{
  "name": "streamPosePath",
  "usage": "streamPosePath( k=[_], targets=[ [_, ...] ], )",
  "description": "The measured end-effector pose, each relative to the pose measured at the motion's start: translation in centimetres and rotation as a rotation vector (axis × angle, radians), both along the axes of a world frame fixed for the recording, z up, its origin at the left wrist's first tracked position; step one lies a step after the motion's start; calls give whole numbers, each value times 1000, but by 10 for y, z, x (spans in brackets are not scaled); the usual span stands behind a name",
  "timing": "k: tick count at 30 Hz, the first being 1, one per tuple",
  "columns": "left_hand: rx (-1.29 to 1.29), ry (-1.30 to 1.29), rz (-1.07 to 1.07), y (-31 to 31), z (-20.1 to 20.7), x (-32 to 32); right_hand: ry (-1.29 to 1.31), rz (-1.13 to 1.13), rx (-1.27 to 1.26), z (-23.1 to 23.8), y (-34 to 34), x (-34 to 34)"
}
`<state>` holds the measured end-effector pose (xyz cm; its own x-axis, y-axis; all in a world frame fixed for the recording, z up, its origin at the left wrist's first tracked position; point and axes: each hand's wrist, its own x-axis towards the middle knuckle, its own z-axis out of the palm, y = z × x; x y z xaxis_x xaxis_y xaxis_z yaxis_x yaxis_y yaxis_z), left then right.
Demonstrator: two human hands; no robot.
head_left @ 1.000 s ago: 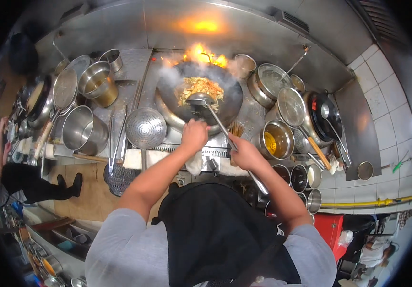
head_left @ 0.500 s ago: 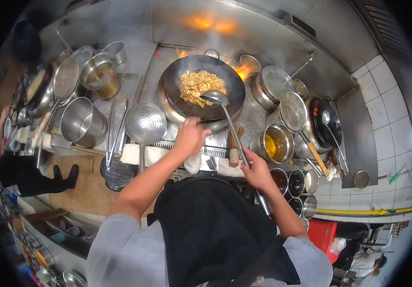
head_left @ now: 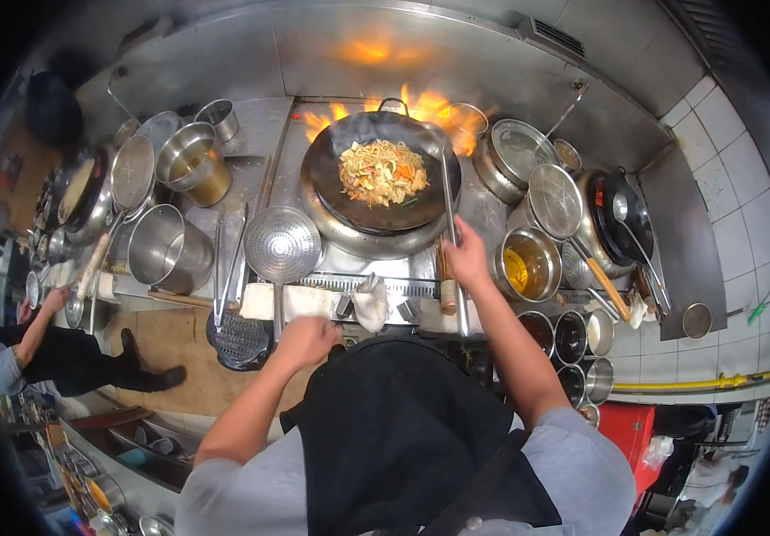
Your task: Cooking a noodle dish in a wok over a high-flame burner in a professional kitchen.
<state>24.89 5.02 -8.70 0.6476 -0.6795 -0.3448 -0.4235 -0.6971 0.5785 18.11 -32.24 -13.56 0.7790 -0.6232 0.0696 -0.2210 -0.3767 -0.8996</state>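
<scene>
My right hand grips the long metal handle of a ladle, held upright along the right rim of a black wok. The ladle's bowl does not show clearly. In the wok lies a heap of noodles with orange and pale pieces mixed in. The wok sits on a round metal burner ring, with tall flames behind it. My left hand is curled at the stove's front edge, beside the handle of a perforated skimmer; what its fingers hold, if anything, is hidden.
To the left stand a tall steel pot, a pot of brownish liquid and tongs. At right are a pot with yellow oil, a wooden-handled strainer and a second wok. Another person works at far left.
My left hand has drawn back from beside the wok and closed. My right hand has raised the ladle out of the food to the wok's right side. The flames are larger.
</scene>
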Motion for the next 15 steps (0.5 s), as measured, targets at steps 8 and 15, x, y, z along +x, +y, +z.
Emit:
streamPosePath(
  k=[8, 15],
  targets=[
    [-490, -588, -6, -145, -23, 79, 426, 276, 343, 63, 3, 67],
    [-307, -482, -104, -154, 1, 66, 361, 492, -71, 164, 33, -78]
  ],
)
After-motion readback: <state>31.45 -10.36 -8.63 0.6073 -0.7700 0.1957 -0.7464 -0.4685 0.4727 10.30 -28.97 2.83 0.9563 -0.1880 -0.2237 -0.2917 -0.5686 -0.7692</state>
